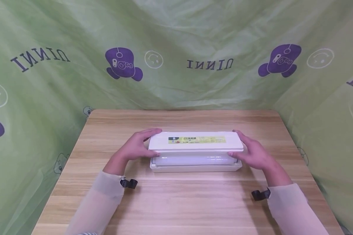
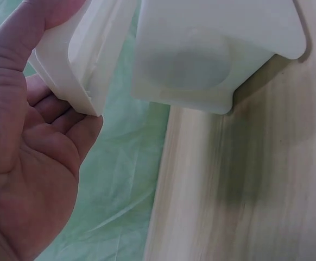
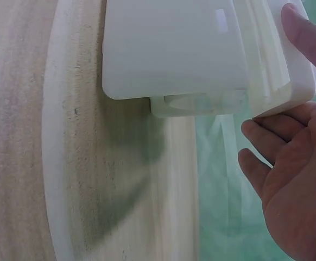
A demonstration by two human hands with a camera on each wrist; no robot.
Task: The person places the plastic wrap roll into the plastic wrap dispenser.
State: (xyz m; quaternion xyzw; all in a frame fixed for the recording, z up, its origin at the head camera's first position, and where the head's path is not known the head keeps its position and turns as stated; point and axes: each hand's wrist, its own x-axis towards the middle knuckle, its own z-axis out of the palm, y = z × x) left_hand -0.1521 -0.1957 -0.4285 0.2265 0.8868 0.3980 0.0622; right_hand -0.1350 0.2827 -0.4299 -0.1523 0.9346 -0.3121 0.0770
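Observation:
A white plastic lid (image 1: 195,146) with a yellow-green label is held by its two short ends, a little above a white cling film box (image 1: 195,168). Inside the box lies a roll of cling film (image 1: 194,160), visible below the lid's front edge. My left hand (image 1: 137,146) grips the left end, thumb in front and fingers behind. At the opposite end my right hand (image 1: 252,149) grips the lid the same way. Both wrist views show a gap between the lid (image 2: 84,54) and the box (image 3: 171,49), which stands on the table.
The wooden table (image 1: 191,202) extends around the box on all sides. Green cloth (image 1: 176,29) with purple figures hangs behind it and along both sides. A small black wrist camera (image 1: 129,183) sits at the left sleeve, another wrist camera (image 1: 260,195) at the right.

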